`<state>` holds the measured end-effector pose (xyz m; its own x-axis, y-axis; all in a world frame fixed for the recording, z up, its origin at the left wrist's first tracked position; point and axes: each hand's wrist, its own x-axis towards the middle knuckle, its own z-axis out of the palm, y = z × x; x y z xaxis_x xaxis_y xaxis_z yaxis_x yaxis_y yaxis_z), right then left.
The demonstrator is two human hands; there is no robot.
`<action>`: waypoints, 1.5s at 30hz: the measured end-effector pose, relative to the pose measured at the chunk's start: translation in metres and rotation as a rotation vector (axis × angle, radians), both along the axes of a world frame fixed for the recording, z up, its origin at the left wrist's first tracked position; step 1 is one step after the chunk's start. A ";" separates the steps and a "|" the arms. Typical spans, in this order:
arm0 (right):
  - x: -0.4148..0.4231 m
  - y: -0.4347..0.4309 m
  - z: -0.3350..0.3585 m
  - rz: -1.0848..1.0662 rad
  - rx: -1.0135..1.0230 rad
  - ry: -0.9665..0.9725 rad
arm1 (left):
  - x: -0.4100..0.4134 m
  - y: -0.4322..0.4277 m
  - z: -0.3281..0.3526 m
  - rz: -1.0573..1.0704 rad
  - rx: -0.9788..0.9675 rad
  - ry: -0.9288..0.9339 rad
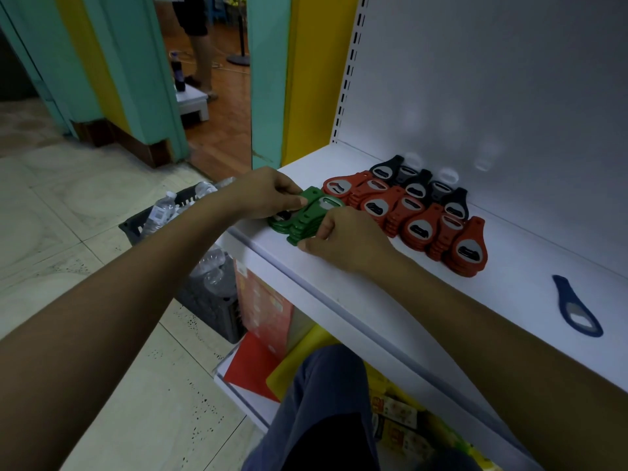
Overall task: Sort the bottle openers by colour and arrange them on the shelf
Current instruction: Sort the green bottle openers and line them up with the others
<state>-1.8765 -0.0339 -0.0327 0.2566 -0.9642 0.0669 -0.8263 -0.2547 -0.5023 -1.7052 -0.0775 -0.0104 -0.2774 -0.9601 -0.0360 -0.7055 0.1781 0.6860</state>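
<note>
A stack of green bottle openers (307, 217) lies near the left front corner of the white shelf (509, 287). My left hand (263, 195) pinches the stack's far end. My right hand (343, 241) grips its near side with curled fingers. To the right, several stacks of red bottle openers (416, 226) run in a diagonal row. Behind them sits a row of black bottle openers (418, 185). A single blue bottle opener (576, 305) lies alone at the right of the shelf.
A dark crate of plastic water bottles (204, 266) stands on the tiled floor left of the shelf. Colourful packets (272, 351) fill the lower shelf by my knee. A person stands beyond the doorway (200, 45).
</note>
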 end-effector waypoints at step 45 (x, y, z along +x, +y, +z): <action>-0.364 0.248 -0.011 -1.009 -0.201 0.279 | -0.453 0.191 -0.042 -0.521 0.173 0.720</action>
<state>-2.2405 0.2141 -0.0439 -0.6240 -0.7171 0.3105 -0.7807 0.5549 -0.2874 -2.1583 0.1135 -0.0521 -0.6865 -0.7039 0.1825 0.0459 0.2085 0.9769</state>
